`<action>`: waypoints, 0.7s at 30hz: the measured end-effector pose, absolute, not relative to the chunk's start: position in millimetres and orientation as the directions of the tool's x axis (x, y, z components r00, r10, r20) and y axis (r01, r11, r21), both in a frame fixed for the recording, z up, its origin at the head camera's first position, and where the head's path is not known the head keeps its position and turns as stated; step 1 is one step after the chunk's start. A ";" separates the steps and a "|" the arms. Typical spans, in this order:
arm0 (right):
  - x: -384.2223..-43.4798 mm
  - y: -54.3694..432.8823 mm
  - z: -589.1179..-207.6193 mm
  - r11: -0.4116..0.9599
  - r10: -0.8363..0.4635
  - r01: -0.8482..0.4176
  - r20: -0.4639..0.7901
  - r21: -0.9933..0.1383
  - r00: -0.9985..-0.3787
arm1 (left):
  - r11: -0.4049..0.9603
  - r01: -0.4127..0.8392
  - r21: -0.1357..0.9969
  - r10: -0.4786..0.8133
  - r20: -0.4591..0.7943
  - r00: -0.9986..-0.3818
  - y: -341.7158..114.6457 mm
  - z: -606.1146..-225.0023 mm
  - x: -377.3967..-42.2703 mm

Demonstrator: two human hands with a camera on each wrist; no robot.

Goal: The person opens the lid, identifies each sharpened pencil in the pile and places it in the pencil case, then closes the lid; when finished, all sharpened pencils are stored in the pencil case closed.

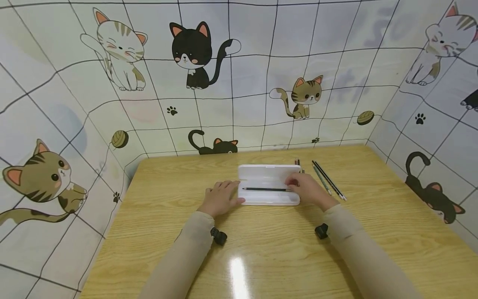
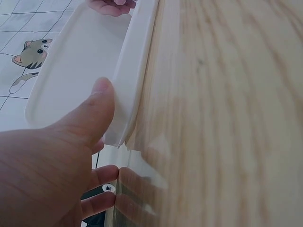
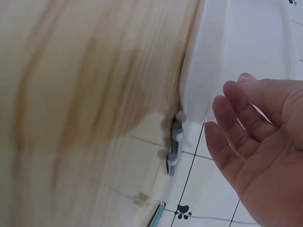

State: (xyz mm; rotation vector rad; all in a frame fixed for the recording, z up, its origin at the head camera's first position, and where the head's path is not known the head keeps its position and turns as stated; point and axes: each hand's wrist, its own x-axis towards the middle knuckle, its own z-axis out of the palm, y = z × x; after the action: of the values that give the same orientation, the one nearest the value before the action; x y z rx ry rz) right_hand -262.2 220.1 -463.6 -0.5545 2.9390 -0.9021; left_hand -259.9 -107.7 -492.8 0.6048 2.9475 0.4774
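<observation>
Two hands at an open case, as I see them from the room. The left hand is spread at the left end of a long white plastic pencil case: its thumb lies extended against the front of the case, and its other fingers reach along and past the end, two fingertips meeting the glossy, pale wood-grain counter. The right hand reaches over the right end, fingers bent and drawn near the thumb; whether they pinch the slim dark-green pencil beneath, I cannot tell, since they cover its right end. That pencil lies lengthwise within the outline of the case, its tip toward the left hand. The white lid stands raised along the far side.

Both forearms, in beige sleeves, come from the near side and converge on the case; a small black device sits at each wrist. The right palm faces inward, its wrist outside the case.

Wood surface extends left of the case and toward the person. To the right, a black pencil and a teal pencil lie slantwise, near the right hand; further pencils show behind the right corner. The counter's far edge meets a white cat-print wall covering.
</observation>
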 end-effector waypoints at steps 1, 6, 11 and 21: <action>-262.9 222.5 -464.7 0.771 -0.339 -0.328 0.085 -0.545 -0.937 | 0.872 0.371 0.321 0.400 -0.027 -0.916 -108.0 -493.3 -260.0; -265.3 234.3 -466.6 0.776 -0.303 -0.283 0.060 -0.564 -0.951 | 0.869 0.379 0.319 0.405 -0.014 -0.914 -109.1 -495.2 -260.9; -266.5 245.1 -465.3 0.783 -0.196 -0.156 -0.001 -0.603 -0.981 | 0.868 0.379 0.321 0.405 -0.016 -0.914 -109.5 -493.7 -260.6; -263.7 265.1 -462.0 0.724 0.025 0.051 -0.047 -0.688 -0.999 | 0.850 0.389 0.356 0.419 -0.008 -0.908 -109.9 -492.2 -259.8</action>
State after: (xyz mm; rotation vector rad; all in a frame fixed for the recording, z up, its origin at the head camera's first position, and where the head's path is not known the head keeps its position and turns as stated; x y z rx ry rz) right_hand -263.7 265.1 -462.0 0.0635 2.8843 -1.1529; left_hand -259.8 -109.9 -492.2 0.6429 2.9389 0.5389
